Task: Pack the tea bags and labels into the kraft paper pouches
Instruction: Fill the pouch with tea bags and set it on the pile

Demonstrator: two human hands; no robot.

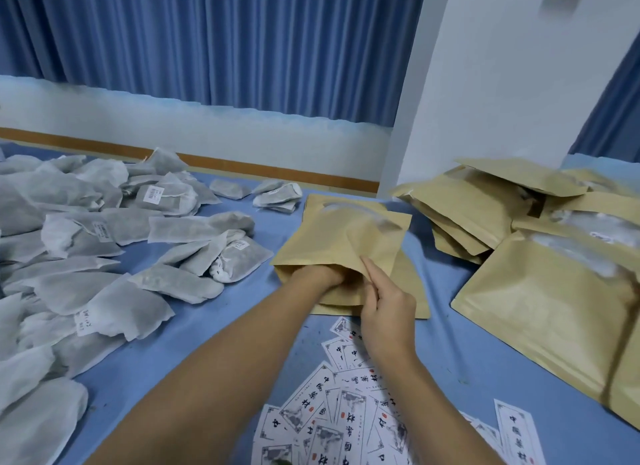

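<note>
Kraft pouch (332, 243) looks light, semi-stiff, creasable; grip at mouth edge. Right hand (384, 308) pinches near lip; left hand (317, 278) buried inside, fingers hidden, can't tell.

Tea bags (166, 284) lie left, pouches (540, 308) centre and right, labels (349, 409) nearest.

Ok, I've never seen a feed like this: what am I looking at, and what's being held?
No machine here: a person works bare-handed, filmed by one wide camera on their head, looking down. A blue cloth covers the surface. At left lie heaped white mesh tea bags, nearest the camera printed paper labels, at right more brown kraft pouches. The right hand pinches the mouth of one brown kraft paper pouch; the left hand reaches inside it, fingers hidden.
</note>
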